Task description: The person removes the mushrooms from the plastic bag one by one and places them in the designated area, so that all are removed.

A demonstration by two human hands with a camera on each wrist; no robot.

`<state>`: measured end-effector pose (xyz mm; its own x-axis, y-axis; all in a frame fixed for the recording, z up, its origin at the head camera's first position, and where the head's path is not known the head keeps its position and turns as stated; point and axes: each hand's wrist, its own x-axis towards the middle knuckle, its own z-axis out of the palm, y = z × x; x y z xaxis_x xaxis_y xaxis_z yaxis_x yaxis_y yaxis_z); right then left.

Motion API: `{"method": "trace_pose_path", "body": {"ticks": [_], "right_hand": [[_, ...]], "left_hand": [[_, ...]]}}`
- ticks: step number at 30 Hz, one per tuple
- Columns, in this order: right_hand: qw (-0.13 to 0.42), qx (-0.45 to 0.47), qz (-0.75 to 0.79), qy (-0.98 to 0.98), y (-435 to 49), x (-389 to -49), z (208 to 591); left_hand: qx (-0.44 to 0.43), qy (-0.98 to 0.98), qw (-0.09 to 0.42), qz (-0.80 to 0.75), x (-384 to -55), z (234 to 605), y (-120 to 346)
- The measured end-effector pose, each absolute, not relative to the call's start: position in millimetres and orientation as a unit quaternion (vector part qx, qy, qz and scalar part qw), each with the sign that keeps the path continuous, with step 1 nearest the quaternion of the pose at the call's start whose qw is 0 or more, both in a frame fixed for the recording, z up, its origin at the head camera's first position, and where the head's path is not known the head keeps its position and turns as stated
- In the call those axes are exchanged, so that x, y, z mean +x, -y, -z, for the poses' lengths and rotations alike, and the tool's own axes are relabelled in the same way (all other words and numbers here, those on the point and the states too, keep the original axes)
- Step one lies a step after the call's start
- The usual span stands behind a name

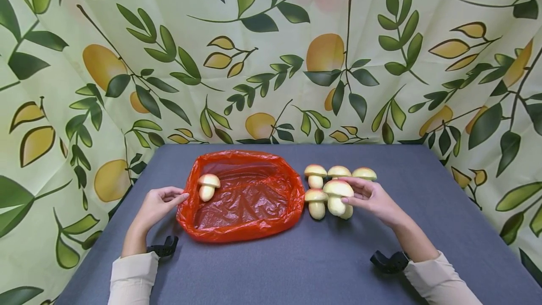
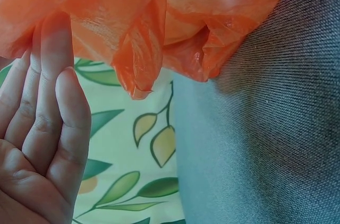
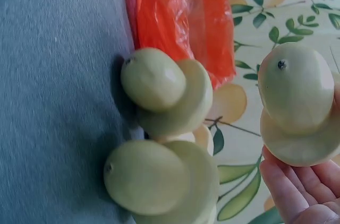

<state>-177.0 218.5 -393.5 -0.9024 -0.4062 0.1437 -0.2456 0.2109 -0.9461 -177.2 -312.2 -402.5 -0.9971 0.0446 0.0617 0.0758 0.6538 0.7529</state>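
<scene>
My right hand (image 1: 369,197) holds a toy mushroom (image 1: 337,188) by its cap, with the thumb on the near side. In the right wrist view this mushroom's pale rounded stem (image 3: 297,88) faces the camera, above the fingers. Several similar mushrooms (image 1: 315,196) with yellowish, red-tinged caps stand just behind and beside it; one is mostly covered by the held one. My left hand (image 1: 157,207) pinches the left rim of an open red plastic bag (image 1: 243,235). Its fingers look nearly straight in the left wrist view, tips covered by the plastic (image 2: 117,22). One mushroom (image 1: 208,186) is inside the bag at the left.
Bag and mushrooms rest on a grey cloth-covered table (image 1: 271,272). A leaf-and-fruit patterned curtain (image 1: 271,84) stands behind and along both sides. Black wrist-worn devices (image 1: 163,247) sit below both hands, near the cream sleeves (image 1: 134,272).
</scene>
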Motion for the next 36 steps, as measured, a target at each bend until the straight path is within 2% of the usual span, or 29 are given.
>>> {"method": "trace_pose_path", "body": {"ticks": [15,36], "right_hand": [[0.042,-0.196,0.585,-0.786,-249.3,-177.8,396.6],[0.043,-0.169,0.589,-0.789,-281.7,-178.1,413.1]], "left_hand": [[-0.039,0.909,0.023,0.415,-178.5,404.6,312.5],[-0.030,0.915,0.009,0.403,-178.8,402.9,311.0]]}}
